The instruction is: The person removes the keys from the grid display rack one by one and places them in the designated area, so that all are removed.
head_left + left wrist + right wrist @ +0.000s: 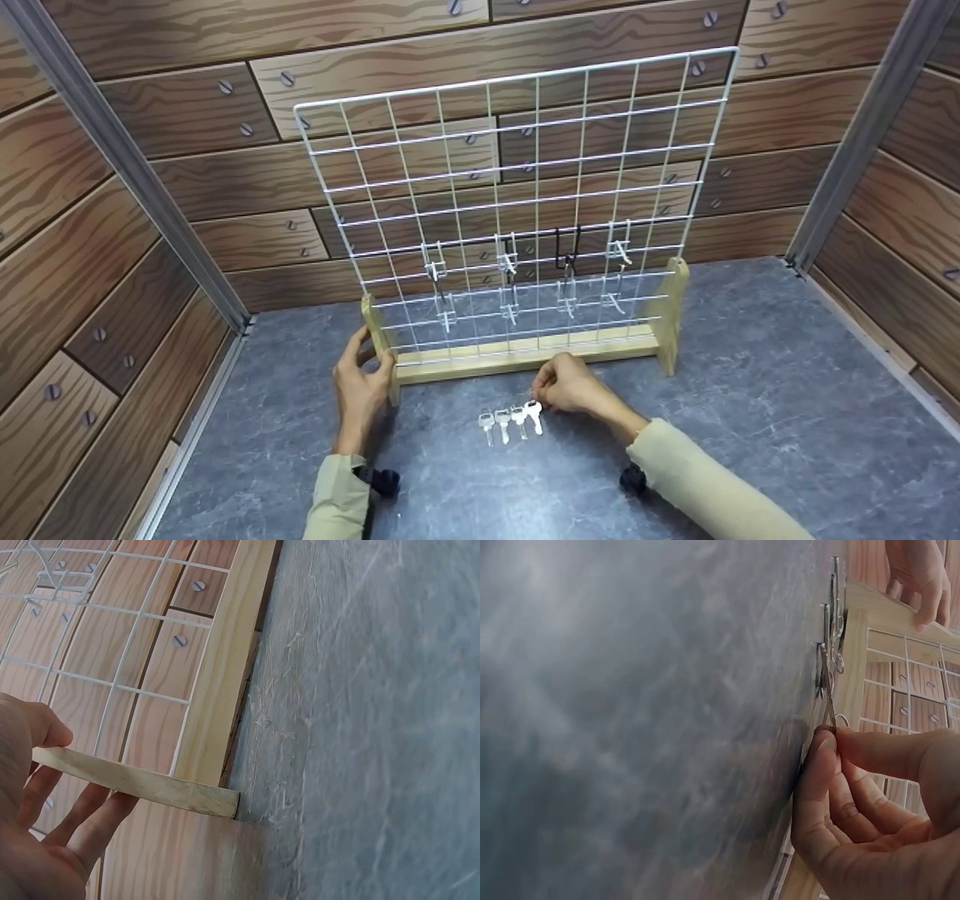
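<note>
My left hand [361, 386] grips the left wooden end piece [135, 781] of a rack, thumb on the inner side and fingers on the outer. The rack carries a white wire grid [514, 180] on a wooden base [525, 356]. In front of the base, my right hand [574, 386] pinches the rightmost key [533, 411] between thumb and fingertips. In the right wrist view this key [830, 694] stands tilted, its upper end in the fingers. Several more silver keys [502, 426] lie beside it in a row on the grey table, with small rings at their heads.
Two rows of hooks hang on the lower grid, mostly silver, such as one silver hook [435, 270], plus a black hook [568, 249]. The right wooden end piece [671, 319] stands beyond my right hand. Wood-patterned walls [825, 165] enclose the grey marbled table [750, 420] on three sides.
</note>
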A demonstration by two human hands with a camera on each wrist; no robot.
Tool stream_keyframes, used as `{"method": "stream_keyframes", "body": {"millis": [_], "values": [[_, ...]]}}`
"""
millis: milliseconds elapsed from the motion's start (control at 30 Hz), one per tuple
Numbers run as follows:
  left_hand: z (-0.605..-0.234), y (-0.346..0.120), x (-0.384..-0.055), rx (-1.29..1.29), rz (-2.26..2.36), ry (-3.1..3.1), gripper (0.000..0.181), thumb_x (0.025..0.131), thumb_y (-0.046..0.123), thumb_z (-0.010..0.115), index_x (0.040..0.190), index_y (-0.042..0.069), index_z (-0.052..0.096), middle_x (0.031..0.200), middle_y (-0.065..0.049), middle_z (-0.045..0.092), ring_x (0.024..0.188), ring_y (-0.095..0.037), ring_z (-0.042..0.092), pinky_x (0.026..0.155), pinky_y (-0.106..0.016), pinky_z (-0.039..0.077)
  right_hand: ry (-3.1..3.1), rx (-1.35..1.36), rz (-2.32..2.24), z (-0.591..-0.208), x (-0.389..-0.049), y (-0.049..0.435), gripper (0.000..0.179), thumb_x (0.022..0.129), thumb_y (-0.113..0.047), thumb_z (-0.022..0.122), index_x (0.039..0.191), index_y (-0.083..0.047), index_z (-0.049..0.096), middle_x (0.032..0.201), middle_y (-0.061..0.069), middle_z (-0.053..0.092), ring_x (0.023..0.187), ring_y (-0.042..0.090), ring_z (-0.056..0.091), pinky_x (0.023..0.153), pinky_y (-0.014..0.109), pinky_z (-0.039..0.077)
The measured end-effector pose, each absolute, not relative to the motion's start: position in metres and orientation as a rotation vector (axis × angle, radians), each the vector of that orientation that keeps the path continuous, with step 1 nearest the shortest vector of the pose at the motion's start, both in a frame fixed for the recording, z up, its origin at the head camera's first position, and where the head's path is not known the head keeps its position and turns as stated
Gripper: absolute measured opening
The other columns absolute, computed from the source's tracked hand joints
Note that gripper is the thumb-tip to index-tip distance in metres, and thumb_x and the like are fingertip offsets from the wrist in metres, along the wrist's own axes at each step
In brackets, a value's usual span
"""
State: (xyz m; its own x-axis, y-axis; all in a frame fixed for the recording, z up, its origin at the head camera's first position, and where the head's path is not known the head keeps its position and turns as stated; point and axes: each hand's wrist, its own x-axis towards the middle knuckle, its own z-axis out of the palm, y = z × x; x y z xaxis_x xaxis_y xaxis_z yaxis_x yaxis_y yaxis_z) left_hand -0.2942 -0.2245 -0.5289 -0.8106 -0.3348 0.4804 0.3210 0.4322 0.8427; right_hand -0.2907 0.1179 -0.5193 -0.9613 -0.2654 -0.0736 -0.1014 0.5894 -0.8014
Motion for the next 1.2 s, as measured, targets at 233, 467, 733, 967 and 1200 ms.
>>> {"method": "stream_keyframes", "body": {"millis": [233,467,733,967,1200], "values": [[-0.5274,-0.2236,-0.2933,0.008,-1.405,-2.078,0.054,0.089,0.0,0.075,0.142,0.006,0.066,0.134,-0.019,0.073,0.105,-0.037,0.076,0.076,-0.038,0.063,2.693,-0.408,-1.257,-0.5203,-0.2905,0.1186,0.009,0.082,0.005,0.077,0.077,-0.002,0.077,0.06,-0.005,0.063,0.051,0.005,0.056,0.05,0.019,0.045],[-0.5289,-0.2241,-0.2935,-0.022,-1.441,-2.056,0.052,0.089,-0.003,0.075,0.14,0.007,0.068,0.129,-0.019,0.075,0.105,-0.037,0.077,0.069,-0.024,0.059,2.76,-0.484,-1.175,-0.5193,-0.2903,0.1196,0.009,0.081,0.003,0.08,0.077,-0.005,0.077,0.066,-0.003,0.068,0.061,0.006,0.056,0.059,0.022,0.049],[-0.5288,-0.2242,-0.2942,-0.013,-1.438,-2.057,0.053,0.088,-0.002,0.076,0.14,0.008,0.068,0.129,-0.019,0.075,0.105,-0.037,0.077,0.072,-0.026,0.06,2.787,-0.479,-1.106,-0.5174,-0.2892,0.1185,0.011,0.083,0.001,0.082,0.078,-0.008,0.079,0.072,-0.003,0.072,0.07,0.011,0.058,0.07,0.03,0.051],[-0.5294,-0.2237,-0.2948,-0.018,-1.429,-2.064,0.053,0.089,-0.002,0.075,0.141,0.008,0.068,0.129,-0.019,0.075,0.105,-0.038,0.077,0.079,-0.05,0.062,2.777,-0.48,-1.102,-0.5167,-0.2883,0.1199,0.008,0.085,0.0,0.081,0.085,-0.007,0.082,0.077,0.0,0.078,0.071,0.01,0.061,0.072,0.032,0.055],[-0.5293,-0.2239,-0.2942,0.004,-1.439,-2.067,0.054,0.089,-0.001,0.077,0.141,0.009,0.068,0.13,-0.017,0.075,0.105,-0.036,0.077,0.074,-0.032,0.061,2.738,-0.464,-1.135,-0.5138,-0.287,0.1216,0.007,0.087,0.0,0.08,0.091,-0.005,0.082,0.084,0.004,0.08,0.072,0.01,0.064,0.074,0.032,0.058]]}}
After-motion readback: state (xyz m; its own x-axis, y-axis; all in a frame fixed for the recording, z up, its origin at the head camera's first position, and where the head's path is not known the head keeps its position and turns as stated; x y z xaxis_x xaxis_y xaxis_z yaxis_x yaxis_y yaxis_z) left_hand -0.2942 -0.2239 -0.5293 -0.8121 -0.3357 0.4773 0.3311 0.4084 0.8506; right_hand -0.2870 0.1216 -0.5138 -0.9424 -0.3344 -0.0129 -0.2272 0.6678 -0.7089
